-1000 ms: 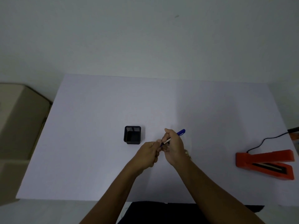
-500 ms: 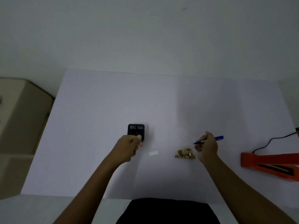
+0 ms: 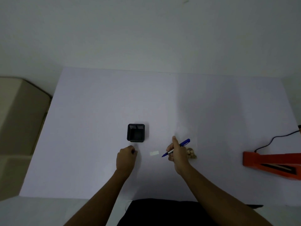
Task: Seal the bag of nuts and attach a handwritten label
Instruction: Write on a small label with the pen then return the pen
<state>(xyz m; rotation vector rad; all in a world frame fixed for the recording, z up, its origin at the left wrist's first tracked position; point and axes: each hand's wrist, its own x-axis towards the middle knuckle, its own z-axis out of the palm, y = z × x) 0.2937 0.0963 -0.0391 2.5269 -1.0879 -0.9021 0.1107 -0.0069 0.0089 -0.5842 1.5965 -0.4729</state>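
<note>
A small white label (image 3: 154, 153) lies flat on the white table (image 3: 97, 111) between my hands. My right hand (image 3: 176, 152) grips an uncapped blue pen (image 3: 184, 143), its tip pointing left just short of the label. Behind that hand, partly hidden, lies the clear bag of nuts (image 3: 191, 153). My left hand (image 3: 126, 158) rests on the table with fingers curled round a small dark piece, apparently the pen cap (image 3: 133, 151), just in front of a black square pen holder (image 3: 136, 132).
An orange heat sealer (image 3: 273, 163) with a black cord (image 3: 275, 139) sits at the right edge. A beige box (image 3: 17, 121) stands left of the table. The wall is close behind the table's far edge.
My hands pulled apart, uncapping the pen. The right hand swung right, then came back left with the pen tip near the label. The left hand drew back from the holder.
</note>
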